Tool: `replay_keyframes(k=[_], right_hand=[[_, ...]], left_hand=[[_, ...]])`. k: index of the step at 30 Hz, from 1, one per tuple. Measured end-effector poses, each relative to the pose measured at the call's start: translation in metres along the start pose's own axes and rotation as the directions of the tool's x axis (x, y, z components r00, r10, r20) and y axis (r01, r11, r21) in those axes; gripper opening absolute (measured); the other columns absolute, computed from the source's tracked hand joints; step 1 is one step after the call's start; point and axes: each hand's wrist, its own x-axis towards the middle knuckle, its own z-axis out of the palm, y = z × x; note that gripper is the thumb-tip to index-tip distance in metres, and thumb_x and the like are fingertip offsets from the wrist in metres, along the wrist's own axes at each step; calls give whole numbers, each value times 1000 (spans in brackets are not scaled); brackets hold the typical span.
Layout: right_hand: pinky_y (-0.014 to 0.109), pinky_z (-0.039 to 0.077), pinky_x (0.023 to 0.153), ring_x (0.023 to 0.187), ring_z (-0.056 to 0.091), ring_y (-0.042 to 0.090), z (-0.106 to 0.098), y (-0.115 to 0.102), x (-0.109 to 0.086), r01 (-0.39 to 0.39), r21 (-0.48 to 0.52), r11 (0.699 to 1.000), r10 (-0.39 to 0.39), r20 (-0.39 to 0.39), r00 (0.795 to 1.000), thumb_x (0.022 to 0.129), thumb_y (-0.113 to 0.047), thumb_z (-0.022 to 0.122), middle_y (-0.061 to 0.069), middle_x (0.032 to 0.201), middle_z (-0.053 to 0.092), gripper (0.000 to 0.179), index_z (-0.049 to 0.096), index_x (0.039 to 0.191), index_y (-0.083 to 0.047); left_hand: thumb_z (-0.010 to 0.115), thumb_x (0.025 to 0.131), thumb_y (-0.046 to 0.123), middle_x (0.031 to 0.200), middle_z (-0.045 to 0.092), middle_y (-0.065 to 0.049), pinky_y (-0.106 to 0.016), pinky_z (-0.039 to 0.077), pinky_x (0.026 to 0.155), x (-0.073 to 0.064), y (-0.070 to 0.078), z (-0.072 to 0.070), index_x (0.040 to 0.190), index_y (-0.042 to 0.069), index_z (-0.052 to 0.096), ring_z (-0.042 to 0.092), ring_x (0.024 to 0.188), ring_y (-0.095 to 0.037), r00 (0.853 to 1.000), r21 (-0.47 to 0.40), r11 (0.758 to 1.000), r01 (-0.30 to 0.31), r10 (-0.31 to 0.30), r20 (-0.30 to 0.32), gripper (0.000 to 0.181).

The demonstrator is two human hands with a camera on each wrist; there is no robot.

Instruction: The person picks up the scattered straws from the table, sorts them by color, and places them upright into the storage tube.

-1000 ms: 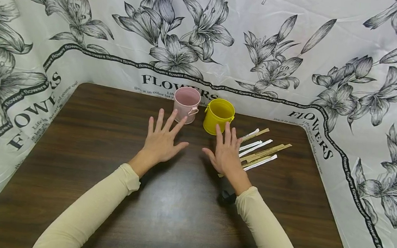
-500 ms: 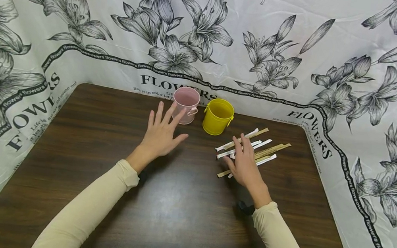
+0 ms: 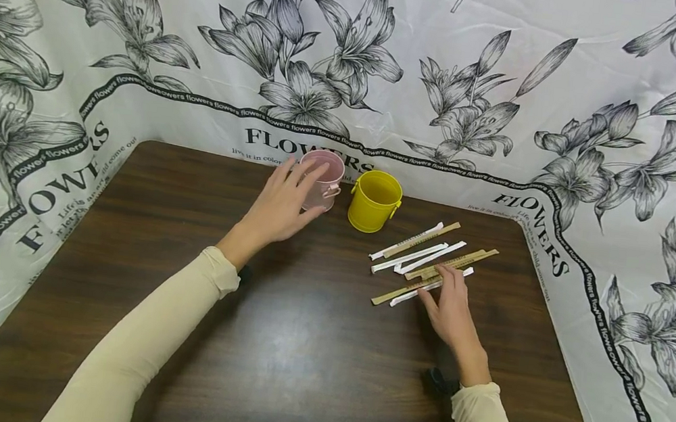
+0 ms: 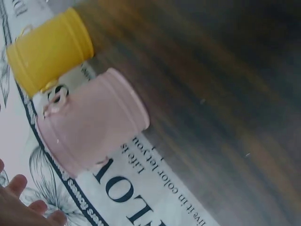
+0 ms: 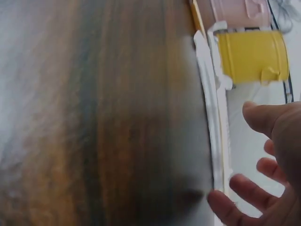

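My left hand [image 3: 281, 199] hovers in front of the small pink bucket [image 3: 325, 199], its fingers spread and overlapping the rim in the head view. From the left wrist, that bucket [image 4: 94, 122] stands upright, with my fingertips [image 4: 18, 184] apart from it. Several slim paper-wrapped straws, white [image 3: 409, 259] and brown [image 3: 393, 296], lie side by side at the right. Over the near end of this group is my right hand [image 3: 453, 310], fingers loosely bent and thumb apart. In the right wrist view a fingertip [image 5: 221, 202] is right at a white straw [image 5: 209, 94]; nothing is gripped.
A yellow bucket [image 3: 374, 204] stands between the pink one and the straws, its handle folded down. The dark wooden table [image 3: 298, 370] meets a white flower-printed cloth [image 3: 200, 123] along its back and sides.
My right hand has moved right and toward me, from in front of the yellow bucket to the near side of the straws. My left hand has shifted slightly forward to the pink bucket.
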Motion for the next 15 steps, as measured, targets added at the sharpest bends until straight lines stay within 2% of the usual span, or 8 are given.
replay_keyframes(k=[5, 9, 15], right_hand=[[47, 54, 87, 102, 62, 36, 2, 12, -4, -77, 86, 993, 74, 36, 997, 97, -15, 70, 27, 141, 34, 55, 45, 141, 5], [41, 52, 84, 95, 61, 31, 2, 20, -1, -55, 66, 996, 51, 55, 997, 94, -12, 74, 25, 136, 37, 49, 50, 134, 4], [43, 51, 84, 92, 59, 28, 3, 23, 6, -49, 58, 997, 39, 153, 987, 96, -10, 71, 23, 136, 38, 38, 55, 129, -2]], left_hand=[[68, 95, 42, 166, 30, -13, -60, 16, 127, 17, -8, -6, 160, 20, 31, 21, 154, -47, 999, -44, 999, 16, -17, -27, 78], [69, 95, 43, 166, 28, -15, -59, 18, 127, 31, -12, -4, 160, 19, 29, 21, 154, -45, 999, -83, 996, 29, -31, -25, 81], [70, 93, 51, 170, 22, -9, -59, 19, 127, 48, -15, 5, 162, 21, 26, 17, 156, -39, 995, -166, 981, 100, -99, 12, 87]])
